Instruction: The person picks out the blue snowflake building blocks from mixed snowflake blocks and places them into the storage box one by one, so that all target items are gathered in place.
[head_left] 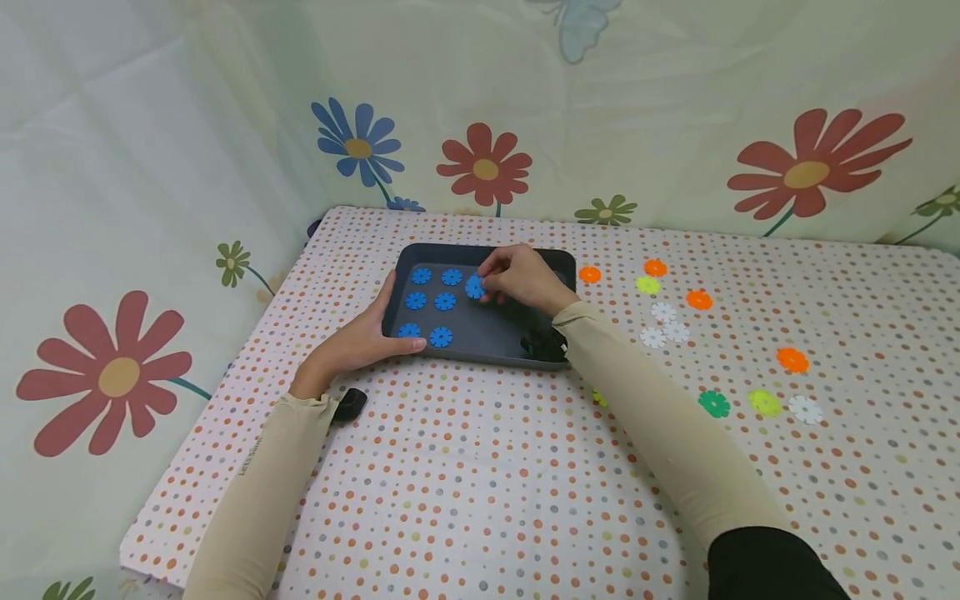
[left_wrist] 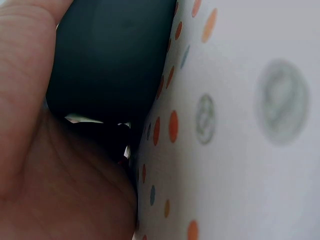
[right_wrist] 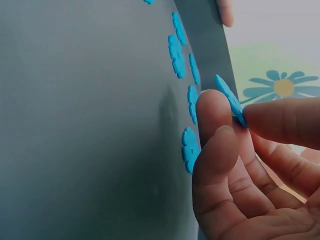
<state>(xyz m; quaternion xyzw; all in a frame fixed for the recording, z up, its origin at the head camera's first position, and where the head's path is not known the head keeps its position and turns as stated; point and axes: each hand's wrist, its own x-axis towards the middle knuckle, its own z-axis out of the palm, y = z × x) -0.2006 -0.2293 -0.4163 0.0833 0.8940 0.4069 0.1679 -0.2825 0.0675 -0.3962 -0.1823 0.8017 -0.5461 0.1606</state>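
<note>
A dark grey rectangular tray (head_left: 487, 340) lies on the table, with several blue notched plastic discs (head_left: 445, 301) set out in loose rows at its left side. My left hand (head_left: 352, 342) grips the tray's left end, thumb over the near left corner and fingers along the side. In the left wrist view the dark tray wall (left_wrist: 115, 55) sits against that hand. Over the tray, my right hand (head_left: 528, 282) pinches one blue disc (right_wrist: 231, 100) between its fingertips, held on edge in the right wrist view. Other blue discs (right_wrist: 190, 150) lie flat behind it.
Right of the tray, loose discs are scattered on the dotted cloth: orange (head_left: 699, 299), white (head_left: 663, 312), yellow (head_left: 765, 403) and green (head_left: 714, 404). One yellow disc (head_left: 600, 398) is partly hidden by my right forearm. A flowered curtain (head_left: 652, 100) hangs behind the table (head_left: 465, 467).
</note>
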